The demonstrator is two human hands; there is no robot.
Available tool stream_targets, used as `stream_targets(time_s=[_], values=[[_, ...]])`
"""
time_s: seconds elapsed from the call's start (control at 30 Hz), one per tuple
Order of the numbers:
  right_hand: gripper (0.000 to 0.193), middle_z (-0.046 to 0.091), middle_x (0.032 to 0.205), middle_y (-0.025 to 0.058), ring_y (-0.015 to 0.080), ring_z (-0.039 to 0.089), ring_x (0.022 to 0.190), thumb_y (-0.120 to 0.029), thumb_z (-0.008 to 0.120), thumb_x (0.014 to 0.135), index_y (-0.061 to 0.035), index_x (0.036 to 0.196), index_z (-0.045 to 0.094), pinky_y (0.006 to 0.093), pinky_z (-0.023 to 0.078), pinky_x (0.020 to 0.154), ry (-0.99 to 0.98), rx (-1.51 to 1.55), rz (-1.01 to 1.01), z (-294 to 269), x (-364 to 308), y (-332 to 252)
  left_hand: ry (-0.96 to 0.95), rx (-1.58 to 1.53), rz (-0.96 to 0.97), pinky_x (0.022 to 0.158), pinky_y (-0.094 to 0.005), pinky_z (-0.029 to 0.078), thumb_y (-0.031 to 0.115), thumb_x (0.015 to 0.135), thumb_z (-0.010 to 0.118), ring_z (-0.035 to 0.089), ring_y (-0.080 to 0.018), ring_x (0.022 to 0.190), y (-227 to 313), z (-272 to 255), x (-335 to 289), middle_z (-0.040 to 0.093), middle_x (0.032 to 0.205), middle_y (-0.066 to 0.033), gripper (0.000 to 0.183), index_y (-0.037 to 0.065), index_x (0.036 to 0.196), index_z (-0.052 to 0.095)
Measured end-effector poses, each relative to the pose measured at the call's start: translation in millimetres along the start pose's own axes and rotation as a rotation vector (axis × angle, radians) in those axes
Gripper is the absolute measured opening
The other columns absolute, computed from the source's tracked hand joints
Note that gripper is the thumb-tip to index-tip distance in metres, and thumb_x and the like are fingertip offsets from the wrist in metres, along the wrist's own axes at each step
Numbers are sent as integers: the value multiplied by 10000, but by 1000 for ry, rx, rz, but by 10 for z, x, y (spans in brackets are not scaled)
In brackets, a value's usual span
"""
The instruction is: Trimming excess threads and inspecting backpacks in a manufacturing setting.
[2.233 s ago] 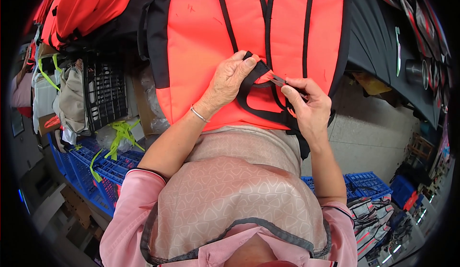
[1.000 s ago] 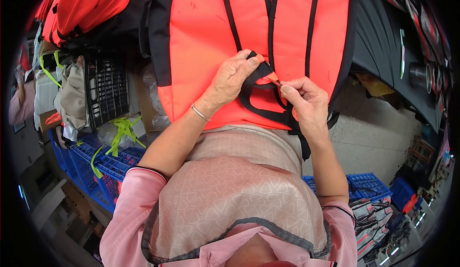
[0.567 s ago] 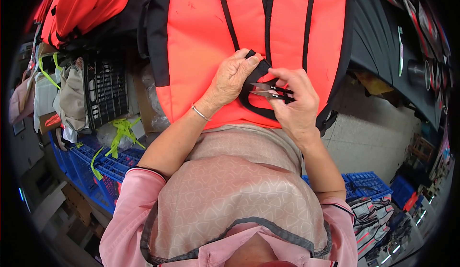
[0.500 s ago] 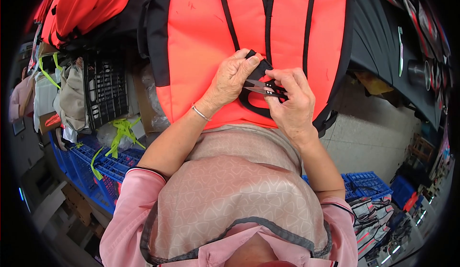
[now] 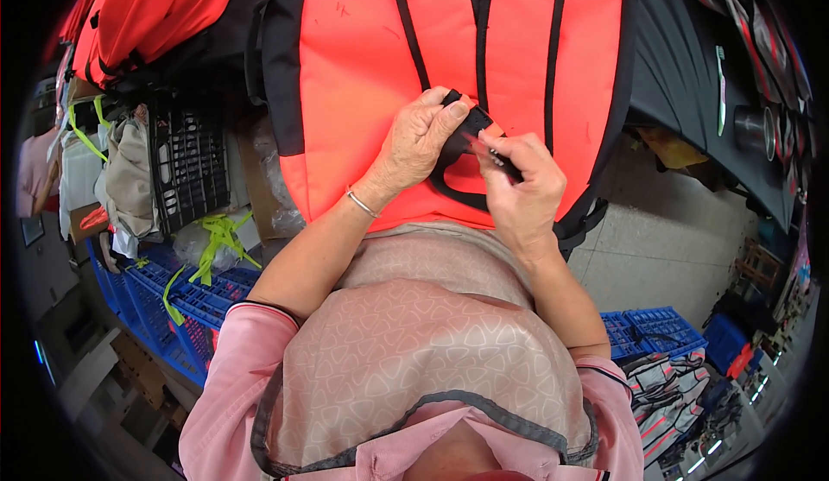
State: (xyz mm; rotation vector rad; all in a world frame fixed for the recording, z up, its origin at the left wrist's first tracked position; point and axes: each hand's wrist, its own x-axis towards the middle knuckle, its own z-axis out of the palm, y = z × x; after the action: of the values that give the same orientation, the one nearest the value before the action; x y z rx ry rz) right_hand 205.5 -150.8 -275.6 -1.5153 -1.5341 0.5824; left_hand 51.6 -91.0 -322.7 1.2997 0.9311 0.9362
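A bright coral bag (image 5: pixel 363 66) with black side panels and black trim lies in front of me, its lower edge against my lap. My left hand (image 5: pixel 414 140) pinches a black strap (image 5: pixel 458 131) at the bag's near end between thumb and fingers. Below it a black webbing loop (image 5: pixel 456 194) curves over the coral fabric. My right hand (image 5: pixel 528 183) is closed round small black-handled thread snips (image 5: pixel 508 167). Their blades are blurred and point at the strap beside my left fingertips. Whether the blades touch it I cannot tell.
A dark-covered table (image 5: pixel 669 75) at the right bears a toothbrush (image 5: pixel 721 92) and a metal cup (image 5: pixel 754 131). On the left are a black basket (image 5: pixel 192 166), blue crates (image 5: pixel 216 300) and neon-yellow straps (image 5: pixel 220 243). More coral bags (image 5: pixel 160 15) lie at the far left.
My right hand has turned the snips, so their blades show shorter and blurred. The bag has shifted slightly left. My left hand keeps its pinch on the strap.
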Motion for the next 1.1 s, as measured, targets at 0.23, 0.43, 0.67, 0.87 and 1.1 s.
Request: stream_targets(time_s=[0.23,0.43,0.67,0.87,1.1], values=[[249,605,777,86,201,610,640,102,710,722,-23,938,704,319,480,563,-19,-123,-106,-1,11,39,33,20,18,799,-307,449,288,1036,515,559,-179,885,-16,27,3,607,887,-62,378,-12,917,712],[187,492,790,112,298,551,621,34,658,787,-27,938,566,384,465,572,10,-314,-236,76,42,139,29,17,-7,807,-308,448,270,1035,523,557,-184,879,-13,37,4,599,903,-67,373,-38,903,686],[203,552,879,78,164,545,759,-98,676,925,34,1058,597,290,475,695,208,-118,228,-457,273,239,36,17,32,793,-280,431,263,1042,516,534,-153,857,-24,-12,-10,562,900,-55,378,-65,927,664],[320,651,863,84,253,626,795,-193,815,764,-33,1001,671,351,481,698,-95,-197,-120,-476,145,49,10,-33,19,791,-274,428,289,1043,512,518,-137,851,-12,-23,16,542,884,-52,402,-63,943,679],[288,650,845,34,213,597,738,-227,822,730,-66,922,681,344,431,633,-63,-313,-267,-347,105,96,-35,-36,38,789,-278,423,312,1047,496,499,-143,846,-18,-39,9,475,849,-41,418,-14,941,736]])
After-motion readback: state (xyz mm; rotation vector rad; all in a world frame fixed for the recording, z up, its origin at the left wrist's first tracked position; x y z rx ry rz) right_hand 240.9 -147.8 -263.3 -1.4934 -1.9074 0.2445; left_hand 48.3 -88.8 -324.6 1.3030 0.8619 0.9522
